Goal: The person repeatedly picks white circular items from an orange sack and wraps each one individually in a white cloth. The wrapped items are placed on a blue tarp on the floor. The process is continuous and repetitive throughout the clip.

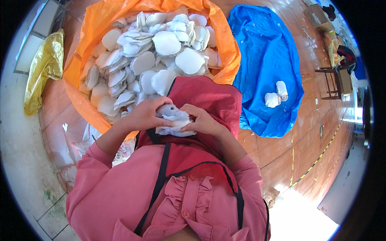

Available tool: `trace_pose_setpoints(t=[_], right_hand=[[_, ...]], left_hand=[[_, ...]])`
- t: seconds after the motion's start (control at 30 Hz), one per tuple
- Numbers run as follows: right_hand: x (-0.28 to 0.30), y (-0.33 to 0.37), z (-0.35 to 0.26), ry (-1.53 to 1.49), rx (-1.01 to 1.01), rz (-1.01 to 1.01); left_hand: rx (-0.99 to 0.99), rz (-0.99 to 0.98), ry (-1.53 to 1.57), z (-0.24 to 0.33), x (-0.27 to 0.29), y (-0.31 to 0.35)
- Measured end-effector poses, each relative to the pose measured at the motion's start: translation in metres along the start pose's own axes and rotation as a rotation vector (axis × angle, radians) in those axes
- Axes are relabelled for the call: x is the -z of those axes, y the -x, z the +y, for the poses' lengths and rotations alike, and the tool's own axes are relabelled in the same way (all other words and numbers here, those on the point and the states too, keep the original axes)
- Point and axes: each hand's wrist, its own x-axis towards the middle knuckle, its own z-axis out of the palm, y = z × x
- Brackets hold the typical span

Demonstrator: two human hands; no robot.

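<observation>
White pad (177, 123) being clamped by left grip (147, 114) and right grip (204, 120); printed sack (124, 151) lying left of both.

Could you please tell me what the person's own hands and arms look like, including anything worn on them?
The left hand and right hand are bare, with no gloves. The left forearm and right forearm are uncovered too. Higher up, the left sleeve and right sleeve are plain pink fabric, matching the shirt.
</observation>
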Motion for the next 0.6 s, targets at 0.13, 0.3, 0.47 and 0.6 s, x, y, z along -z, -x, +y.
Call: trace_pose_setpoints(t=[0.13,0.3,0.47,0.6], right_hand=[[-0.002,-0.012,-0.002,0.352,0.178,0.04],[-0.013,-0.012,-0.002,0.224,0.018,0.069],[-0.024,-0.002,0.004,-0.026,-0.032,0.111],[-0.002,0.003,0.024,-0.459,-0.163,-0.11]], left_hand=[[0.096,-0.143,-0.215,0.016,0.008,-0.008],[0.043,-0.368,-0.272,0.014,0.011,-0.023],[-0.165,-0.33,-0.152,-0.004,0.001,-0.016],[-0.334,-0.194,-0.198,-0.011,-0.006,-0.007]])
